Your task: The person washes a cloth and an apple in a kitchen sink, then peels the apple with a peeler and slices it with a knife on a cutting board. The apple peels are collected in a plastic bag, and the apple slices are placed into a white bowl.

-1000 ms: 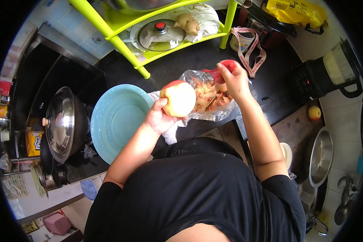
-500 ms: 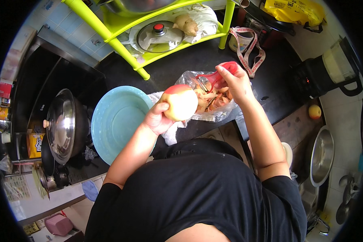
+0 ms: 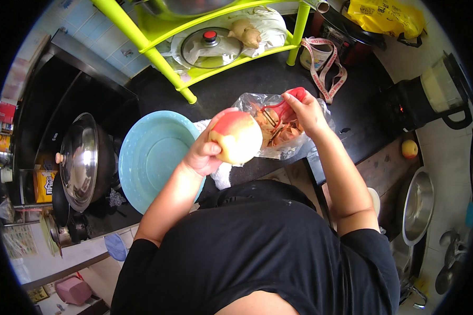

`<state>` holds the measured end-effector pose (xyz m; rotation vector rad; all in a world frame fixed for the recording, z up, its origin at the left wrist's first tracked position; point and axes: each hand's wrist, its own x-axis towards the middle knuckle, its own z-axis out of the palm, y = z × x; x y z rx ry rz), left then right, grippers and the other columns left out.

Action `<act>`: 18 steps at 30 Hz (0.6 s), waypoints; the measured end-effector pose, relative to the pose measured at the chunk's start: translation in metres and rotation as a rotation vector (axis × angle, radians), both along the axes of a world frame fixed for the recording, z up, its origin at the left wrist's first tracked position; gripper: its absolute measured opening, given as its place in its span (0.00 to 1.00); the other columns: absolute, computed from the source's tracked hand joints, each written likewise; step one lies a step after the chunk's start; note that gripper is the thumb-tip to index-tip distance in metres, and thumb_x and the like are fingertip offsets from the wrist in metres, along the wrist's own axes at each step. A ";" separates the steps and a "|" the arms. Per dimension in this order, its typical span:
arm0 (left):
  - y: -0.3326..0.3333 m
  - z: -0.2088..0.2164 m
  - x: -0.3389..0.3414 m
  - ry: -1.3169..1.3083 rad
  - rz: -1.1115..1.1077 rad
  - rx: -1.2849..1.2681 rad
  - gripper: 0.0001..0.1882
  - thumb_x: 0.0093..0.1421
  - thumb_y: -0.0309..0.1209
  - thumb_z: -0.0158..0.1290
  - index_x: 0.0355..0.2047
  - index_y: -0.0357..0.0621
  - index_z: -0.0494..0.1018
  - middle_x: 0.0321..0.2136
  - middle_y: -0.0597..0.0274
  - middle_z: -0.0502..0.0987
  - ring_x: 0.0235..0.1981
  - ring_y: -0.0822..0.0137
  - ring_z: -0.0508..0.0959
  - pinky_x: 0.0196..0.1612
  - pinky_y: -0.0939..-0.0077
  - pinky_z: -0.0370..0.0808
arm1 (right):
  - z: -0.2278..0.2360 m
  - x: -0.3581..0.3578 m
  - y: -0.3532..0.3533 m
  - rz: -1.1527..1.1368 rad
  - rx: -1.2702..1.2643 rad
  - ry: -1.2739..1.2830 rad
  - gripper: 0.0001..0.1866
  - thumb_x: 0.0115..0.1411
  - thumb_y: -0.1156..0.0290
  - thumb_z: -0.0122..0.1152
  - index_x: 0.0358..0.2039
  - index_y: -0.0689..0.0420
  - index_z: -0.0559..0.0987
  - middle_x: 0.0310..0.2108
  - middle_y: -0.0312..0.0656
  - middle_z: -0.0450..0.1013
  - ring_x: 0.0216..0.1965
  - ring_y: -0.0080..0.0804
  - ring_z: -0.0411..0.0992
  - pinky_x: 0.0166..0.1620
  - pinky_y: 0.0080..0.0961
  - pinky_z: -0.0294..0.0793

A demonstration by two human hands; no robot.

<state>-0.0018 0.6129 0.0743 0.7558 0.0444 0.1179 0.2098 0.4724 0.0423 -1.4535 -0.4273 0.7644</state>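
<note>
A partly peeled apple (image 3: 237, 137), pale below with red skin left on its upper side, is gripped in my left hand (image 3: 202, 153). My right hand (image 3: 307, 114) holds a red peeler (image 3: 288, 108) by its handle, with the blade end pointing toward the apple but apart from it. Under the peeler, a clear plastic bag (image 3: 318, 137) lies on the counter with peelings and brown shell-like scraps (image 3: 286, 133) inside. A light blue basin (image 3: 136, 157) stands left of my left hand. Part of a white cloth (image 3: 223, 176) shows beneath the apple.
A green rack (image 3: 181, 89) stands at the back, with a glass lid (image 3: 209, 51) and ginger (image 3: 245, 34) on its shelf. At left is a lidded wok (image 3: 80, 163). A blender (image 3: 431, 100), another apple (image 3: 410, 148) and a metal basin (image 3: 419, 206) are at right.
The apple has turned in my left hand, so more red skin faces up. My right hand has tilted the peeler, its blade now lower over the bag.
</note>
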 end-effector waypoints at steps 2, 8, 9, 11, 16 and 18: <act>0.007 -0.007 0.003 0.080 0.006 -0.012 0.44 0.37 0.34 0.62 0.55 0.43 0.56 0.49 0.57 0.66 0.49 0.61 0.69 0.52 0.67 0.68 | 0.010 -0.009 0.001 0.004 0.034 -0.009 0.09 0.57 0.65 0.56 0.33 0.58 0.73 0.23 0.36 0.72 0.23 0.19 0.71 0.27 0.18 0.73; 0.006 -0.034 -0.004 0.192 0.066 -0.237 0.38 0.41 0.34 0.60 0.54 0.48 0.57 0.49 0.59 0.66 0.50 0.60 0.67 0.50 0.61 0.69 | 0.021 -0.002 -0.008 0.080 0.138 0.018 0.13 0.50 0.76 0.62 0.37 0.59 0.75 0.25 0.36 0.73 0.28 0.20 0.70 0.31 0.19 0.71; 0.007 -0.039 -0.006 0.212 0.069 -0.256 0.38 0.42 0.34 0.60 0.54 0.49 0.58 0.49 0.59 0.66 0.50 0.60 0.67 0.50 0.61 0.68 | 0.023 -0.002 -0.009 0.074 0.196 0.071 0.12 0.50 0.76 0.62 0.37 0.59 0.75 0.25 0.35 0.73 0.27 0.20 0.70 0.31 0.18 0.70; 0.006 -0.044 -0.007 0.246 0.088 -0.276 0.37 0.42 0.35 0.61 0.53 0.50 0.59 0.48 0.59 0.66 0.50 0.60 0.67 0.49 0.62 0.69 | 0.026 -0.004 -0.008 0.063 0.312 0.176 0.12 0.50 0.75 0.62 0.37 0.60 0.75 0.25 0.35 0.72 0.26 0.19 0.69 0.30 0.18 0.70; -0.003 -0.042 -0.003 0.299 0.178 -0.234 0.35 0.44 0.37 0.61 0.52 0.49 0.60 0.46 0.59 0.68 0.44 0.62 0.70 0.41 0.68 0.72 | 0.027 -0.019 -0.006 -0.055 0.222 0.071 0.09 0.55 0.69 0.58 0.33 0.61 0.76 0.21 0.32 0.71 0.20 0.16 0.65 0.26 0.12 0.65; -0.005 -0.039 -0.003 0.290 0.194 -0.141 0.34 0.45 0.38 0.60 0.52 0.46 0.60 0.43 0.59 0.70 0.39 0.65 0.73 0.35 0.73 0.73 | 0.038 -0.027 -0.004 -0.064 0.383 0.126 0.09 0.57 0.68 0.56 0.33 0.61 0.76 0.20 0.32 0.70 0.19 0.17 0.66 0.26 0.13 0.66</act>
